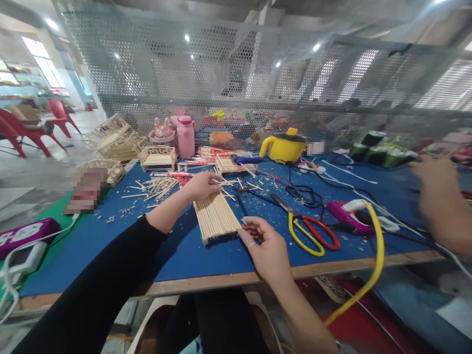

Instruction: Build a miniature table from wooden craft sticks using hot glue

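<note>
A flat panel of pale wooden sticks (pixel 217 216), laid side by side, is in front of me over the blue tabletop. My left hand (pixel 202 187) grips its far end, with the thumb and fingers bent over the edge. At the near right corner, my right hand (pixel 267 248) pinches the panel between thumb and curled fingers; the fingertips are partly hidden. Loose short sticks (pixel 158 188) are scattered beyond my left wrist. Scissors (pixel 304 226) with one yellow and one red handle lie to the right of the panel.
Behind stand a small stick-built tray (pixel 158 157), a pink flask (pixel 185 136) and a yellow pot (pixel 285 147). Purple power strips sit at left (pixel 27 237) and right (pixel 350 216), with cords trailing. A co-worker's arm (pixel 440 201) is at far right. Perforated metal (pixel 221 64) closes the back.
</note>
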Demonstrator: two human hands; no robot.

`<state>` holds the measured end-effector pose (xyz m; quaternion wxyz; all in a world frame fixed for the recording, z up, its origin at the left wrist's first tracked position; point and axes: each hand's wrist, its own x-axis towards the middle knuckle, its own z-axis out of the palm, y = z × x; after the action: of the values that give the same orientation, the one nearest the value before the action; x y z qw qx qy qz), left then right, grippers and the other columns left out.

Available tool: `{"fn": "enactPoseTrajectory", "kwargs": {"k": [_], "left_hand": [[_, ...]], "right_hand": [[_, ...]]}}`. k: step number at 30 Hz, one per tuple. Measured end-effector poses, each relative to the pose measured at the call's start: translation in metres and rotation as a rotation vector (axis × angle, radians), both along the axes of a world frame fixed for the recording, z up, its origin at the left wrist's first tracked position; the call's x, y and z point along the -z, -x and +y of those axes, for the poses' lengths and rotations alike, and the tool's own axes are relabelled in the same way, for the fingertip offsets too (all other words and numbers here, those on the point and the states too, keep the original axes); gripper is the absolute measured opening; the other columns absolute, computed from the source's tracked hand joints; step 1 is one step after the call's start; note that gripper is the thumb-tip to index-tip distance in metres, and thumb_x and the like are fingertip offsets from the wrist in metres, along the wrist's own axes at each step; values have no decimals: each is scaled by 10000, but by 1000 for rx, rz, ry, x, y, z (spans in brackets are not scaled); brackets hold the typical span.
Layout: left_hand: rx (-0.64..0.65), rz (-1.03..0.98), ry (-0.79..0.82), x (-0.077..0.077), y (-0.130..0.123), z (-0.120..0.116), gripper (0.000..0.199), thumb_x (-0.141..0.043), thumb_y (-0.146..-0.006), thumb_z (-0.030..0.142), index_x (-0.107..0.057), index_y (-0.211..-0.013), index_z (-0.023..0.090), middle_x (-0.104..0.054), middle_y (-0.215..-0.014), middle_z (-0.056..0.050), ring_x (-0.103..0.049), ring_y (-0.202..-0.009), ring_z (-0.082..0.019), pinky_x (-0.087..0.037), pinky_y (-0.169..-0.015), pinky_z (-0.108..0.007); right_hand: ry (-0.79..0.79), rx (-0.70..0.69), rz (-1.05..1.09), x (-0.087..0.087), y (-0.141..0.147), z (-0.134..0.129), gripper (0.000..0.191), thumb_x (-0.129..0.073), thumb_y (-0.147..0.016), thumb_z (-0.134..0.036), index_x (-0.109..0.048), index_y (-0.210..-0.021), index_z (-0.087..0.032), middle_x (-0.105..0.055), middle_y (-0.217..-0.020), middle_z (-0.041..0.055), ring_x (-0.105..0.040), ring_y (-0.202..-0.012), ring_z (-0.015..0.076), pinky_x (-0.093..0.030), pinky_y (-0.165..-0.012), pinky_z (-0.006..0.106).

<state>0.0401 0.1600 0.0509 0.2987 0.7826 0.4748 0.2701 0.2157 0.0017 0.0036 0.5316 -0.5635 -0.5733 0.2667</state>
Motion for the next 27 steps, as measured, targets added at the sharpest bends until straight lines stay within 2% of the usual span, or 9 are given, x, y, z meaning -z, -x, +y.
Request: {"fn": "enactPoseTrajectory", "kwargs": {"k": [6,14,17,19,21,24,27], "left_hand": [[-21,-41,24,8,-3,5,457,-659,-715,231,-625,-1161,134,-745,-789,-48,-679,-737,-188,-503,-643,-264],[-61,-89,3,14,-5,8,495,-699,-685,267,-635,-1157,131,-733,-751,-54,-658,-704,-196,-488,-633,-280],[-74,-113,-9,9,-2,7,544,-663,-708,228,-580,-1239,140,-734,-818,-55,-653,-728,-182,-476,-633,-264],[-104,-133,-24,4,5,4,552,-596,-754,205,-524,-1299,152,-728,-912,-58,-647,-752,-164,-466,-636,-249],[-155,-135,-33,0,14,0,515,-555,-775,203,-535,-1286,142,-716,-947,-66,-636,-746,-157,-456,-637,-248],[-220,-106,-8,0,26,-13,432,-604,-724,215,-643,-1140,107,-709,-816,-64,-615,-669,-168,-439,-608,-259],[-227,-110,51,4,34,-30,385,-647,-672,202,-679,-1045,112,-671,-655,-22,-599,-596,-160,-428,-565,-248]], "right_hand": [[24,31,-84,-5,1,-1,149,-623,-771,-337,-680,-803,-203,-705,-734,24,-646,-685,172,-502,-660,266],[0,53,-157,-6,2,-2,171,-604,-780,-354,-676,-729,-207,-697,-707,27,-628,-654,178,-489,-640,273],[-10,26,-113,-4,2,-1,174,-620,-749,-326,-633,-872,-203,-681,-766,28,-617,-675,167,-504,-656,275],[-23,22,-116,-1,2,0,316,-629,-706,-265,-575,-1011,-204,-675,-863,38,-615,-726,165,-511,-690,284],[-20,32,-141,2,1,1,415,-614,-681,-220,-530,-1088,-205,-671,-923,49,-612,-761,166,-511,-721,297],[16,47,-132,6,0,4,459,-590,-713,-243,-497,-1159,-191,-683,-906,55,-611,-732,165,-511,-725,312],[31,56,-116,7,-1,7,578,-572,-748,-274,-422,-1297,-171,-700,-925,69,-626,-723,173,-513,-728,326]]}}
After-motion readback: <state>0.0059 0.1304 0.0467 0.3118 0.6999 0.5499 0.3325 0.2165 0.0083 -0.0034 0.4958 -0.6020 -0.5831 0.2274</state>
